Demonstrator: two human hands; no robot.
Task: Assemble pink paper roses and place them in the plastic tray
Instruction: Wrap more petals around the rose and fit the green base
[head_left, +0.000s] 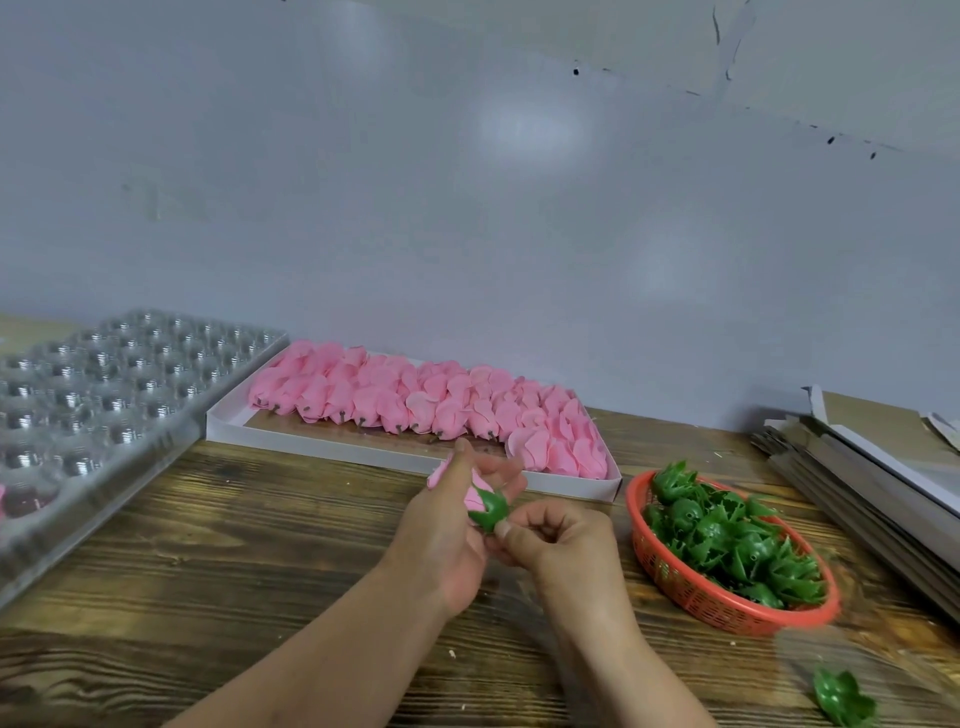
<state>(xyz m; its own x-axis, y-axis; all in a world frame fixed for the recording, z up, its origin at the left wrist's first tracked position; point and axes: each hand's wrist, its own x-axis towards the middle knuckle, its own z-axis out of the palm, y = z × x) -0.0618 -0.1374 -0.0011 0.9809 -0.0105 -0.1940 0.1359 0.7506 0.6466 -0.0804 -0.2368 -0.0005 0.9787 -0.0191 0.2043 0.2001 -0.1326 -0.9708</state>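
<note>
**One rose in hand, the tray off to the left**

One long stack of clear plastic tray (104, 384) fills the left of the tabletop (260, 571), well apart from the work; a pink rose seems to sit in a near-left cell, though the edge of the view blurs it. Behind the hands, the white box of pink petal heads (415, 405) lies crosswise; the red basket of green calyxes (727, 551) is at the right.

The rose (480, 499) being assembled is held above the tabletop between both hands, its long axis slanting from the pink tip at upper left down to the green calyx cup (491, 512) at lower right. The left hand (447, 530) grasps the petals, thumb up along them, and is nearer the tray. The right hand (561, 540), fingers curled, pinches the calyx base. Placing likely falls to the left grip, leftward.
</note>
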